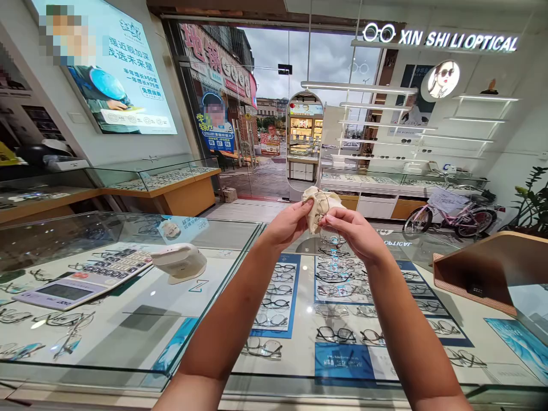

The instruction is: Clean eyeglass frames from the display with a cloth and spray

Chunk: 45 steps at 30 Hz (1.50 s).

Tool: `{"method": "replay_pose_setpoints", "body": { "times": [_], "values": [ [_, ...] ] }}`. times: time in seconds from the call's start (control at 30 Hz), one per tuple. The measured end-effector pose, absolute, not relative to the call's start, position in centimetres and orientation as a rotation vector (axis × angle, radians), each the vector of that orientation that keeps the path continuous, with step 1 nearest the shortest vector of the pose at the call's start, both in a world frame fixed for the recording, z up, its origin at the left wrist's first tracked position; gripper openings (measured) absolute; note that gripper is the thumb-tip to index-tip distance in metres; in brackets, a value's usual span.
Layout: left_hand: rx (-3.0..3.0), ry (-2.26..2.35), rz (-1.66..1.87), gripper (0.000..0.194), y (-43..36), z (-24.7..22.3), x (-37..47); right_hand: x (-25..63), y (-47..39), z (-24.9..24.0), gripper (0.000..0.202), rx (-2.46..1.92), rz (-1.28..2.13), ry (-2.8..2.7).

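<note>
Both my arms reach forward over the glass display counter. My left hand [293, 221] is closed on a crumpled cream cloth [312, 214], holding it from the left. From the right, the fingers of my right hand [351, 229] pinch at what looks like a thin-rimmed pair of glasses [326, 201] lying against the cloth. Only fine dark lines of the rim show; the cloth and fingers cover the rest. Beneath my hands, rows of glasses [336, 278] lie on blue-and-white trays inside the counter.
On the left counter glass [141, 348] sit a calculator [85, 279] and a white scanner-like device [180, 261]. A wooden stand [479, 268] is at the right. Farther back are an oval mirror [305, 142], a pink bicycle [454, 211] and a plant [533, 197].
</note>
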State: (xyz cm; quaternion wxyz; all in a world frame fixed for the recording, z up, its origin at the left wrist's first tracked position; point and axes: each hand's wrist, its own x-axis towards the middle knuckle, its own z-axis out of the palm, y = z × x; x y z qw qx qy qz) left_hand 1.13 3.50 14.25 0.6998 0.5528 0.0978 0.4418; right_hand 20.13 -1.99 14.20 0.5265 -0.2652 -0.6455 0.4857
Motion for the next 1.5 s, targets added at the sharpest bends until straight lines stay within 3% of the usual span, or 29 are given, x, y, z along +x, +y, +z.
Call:
{"method": "replay_pose_setpoints", "body": {
  "times": [0.37, 0.9, 1.27, 1.5],
  "values": [
    [1.255, 0.087, 1.040, 0.050, 3.0, 14.1, 1.7, 19.9, -1.6, 14.0, 0.039, -0.657, 1.297, -1.406],
    [1.135, 0.152, 1.194, 0.036, 2.2, 14.6, 2.4, 20.2, -2.0, 14.3, 0.037, -0.648, 1.327, -1.378],
    [1.139, 0.221, 1.288, 0.053, 2.2, 14.1, 3.5, 19.4, -2.0, 13.8, 0.035, -0.649, 1.231, -1.482],
    [1.204, 0.178, 1.154, 0.054, 2.4, 14.3, 2.6, 19.4, -2.0, 13.9, 0.037, -0.636, 1.283, -1.345]
  ]
}}
